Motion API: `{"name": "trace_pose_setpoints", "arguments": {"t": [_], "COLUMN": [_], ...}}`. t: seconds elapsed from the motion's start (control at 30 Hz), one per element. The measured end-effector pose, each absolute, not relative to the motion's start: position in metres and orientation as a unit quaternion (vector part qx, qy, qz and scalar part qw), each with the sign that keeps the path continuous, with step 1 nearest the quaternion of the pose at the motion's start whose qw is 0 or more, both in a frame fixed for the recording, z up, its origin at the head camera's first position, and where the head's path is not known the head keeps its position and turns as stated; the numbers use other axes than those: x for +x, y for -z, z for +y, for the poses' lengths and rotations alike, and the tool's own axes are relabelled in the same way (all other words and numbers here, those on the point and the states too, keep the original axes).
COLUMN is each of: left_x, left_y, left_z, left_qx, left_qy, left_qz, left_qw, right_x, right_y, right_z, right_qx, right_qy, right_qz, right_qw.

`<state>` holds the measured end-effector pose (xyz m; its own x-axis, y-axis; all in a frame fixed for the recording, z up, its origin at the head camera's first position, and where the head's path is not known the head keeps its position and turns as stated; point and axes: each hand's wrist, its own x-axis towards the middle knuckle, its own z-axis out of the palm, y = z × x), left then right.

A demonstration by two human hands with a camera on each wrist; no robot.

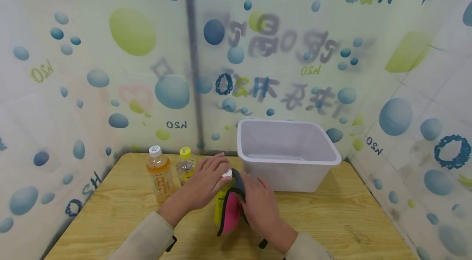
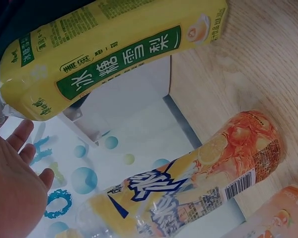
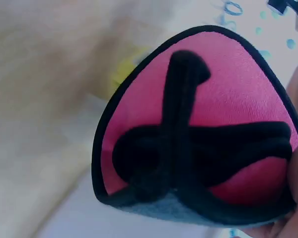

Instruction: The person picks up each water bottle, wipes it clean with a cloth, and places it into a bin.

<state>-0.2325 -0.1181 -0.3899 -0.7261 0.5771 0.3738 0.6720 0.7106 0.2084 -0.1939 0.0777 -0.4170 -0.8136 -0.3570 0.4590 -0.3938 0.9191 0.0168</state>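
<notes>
A pear drink bottle with a yellow label [image 2: 119,49] and white cap [image 1: 227,173] stands upright between my hands. My left hand [image 1: 205,181] is at its top, fingers extended past the cap and not curled round it. My right hand [image 1: 261,202] grips a fabric pouch [image 1: 232,214], pink inside and grey outside with black edging. The right wrist view looks at the pouch's pink lining [image 3: 238,84] and a black strap [image 3: 179,104] across it. In the head view the pouch overlaps the lower right of the bottle.
An orange drink bottle with a white cap [image 1: 162,180] and a yellow-capped bottle [image 1: 185,166] stand on the wooden table [image 1: 332,227], left of my left hand. A white plastic bin [image 1: 284,174] sits at the back right. A patterned curtain [image 1: 140,67] surrounds the table.
</notes>
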Motion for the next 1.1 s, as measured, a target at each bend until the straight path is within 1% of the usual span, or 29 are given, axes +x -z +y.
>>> {"name": "trace_pose_setpoints", "arguments": {"t": [0.07, 0.2, 0.4, 0.63, 0.73, 0.93, 1.1], "left_x": [-0.233, -0.234, -0.233, -0.233, -0.233, -0.233, -0.233], "left_y": [0.390, 0.392, 0.391, 0.390, 0.391, 0.391, 0.391], "left_z": [-0.118, -0.119, -0.119, -0.120, -0.119, -0.119, -0.118], "left_qx": [-0.341, -0.340, -0.334, -0.330, -0.331, -0.334, -0.339], "left_qy": [0.165, 0.161, 0.165, 0.166, 0.170, 0.174, 0.171], "left_qz": [-0.914, -0.915, -0.918, -0.920, -0.919, -0.916, -0.914], "left_qw": [0.144, 0.147, 0.135, 0.128, 0.128, 0.136, 0.142], "right_x": [-0.193, -0.191, -0.190, -0.189, -0.189, -0.188, -0.188], "right_y": [0.407, 0.398, 0.404, 0.408, 0.411, 0.427, 0.451], "right_z": [0.075, 0.068, 0.064, 0.066, 0.068, 0.072, 0.070], "right_qx": [0.206, 0.211, 0.201, 0.193, 0.190, 0.183, 0.174], "right_qy": [-0.027, 0.016, 0.077, 0.085, 0.079, 0.067, 0.070], "right_qz": [-0.948, -0.951, -0.958, -0.966, -0.969, -0.972, -0.977], "right_qw": [0.241, 0.227, 0.191, 0.150, 0.136, 0.132, 0.097]}}
